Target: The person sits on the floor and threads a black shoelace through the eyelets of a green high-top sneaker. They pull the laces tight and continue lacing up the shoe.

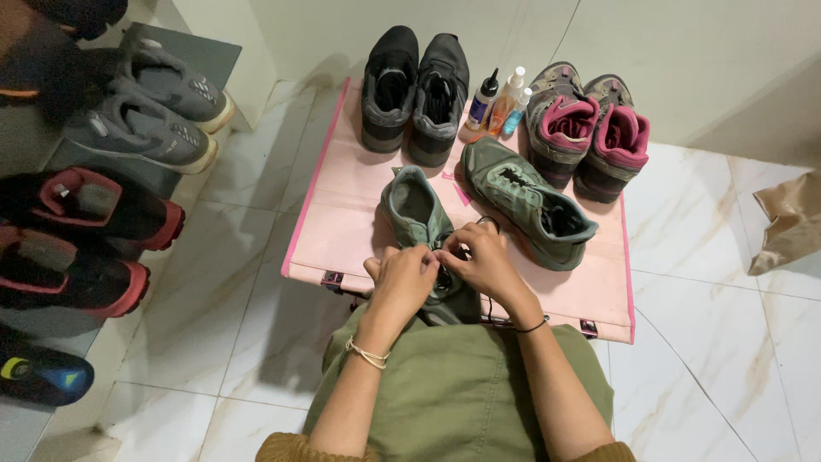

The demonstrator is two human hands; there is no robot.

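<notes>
A grey-green shoe [416,210] lies on a small pink table [342,214] with its toe toward me. My left hand [402,278] and my right hand [483,257] are both closed on its laces near the tongue, fingers pinching. Its mate, a second grey-green shoe [528,199], lies on its side just to the right, untouched. A cord bracelet sits on my left wrist and a black band on my right.
A black-grey pair [415,90] and a grey-pink pair [586,128] stand at the table's back, with three small bottles [502,101] between them. A rack at left holds grey shoes [154,107] and red-black shoes [81,239]. A brown bag [787,218] lies on the marble floor.
</notes>
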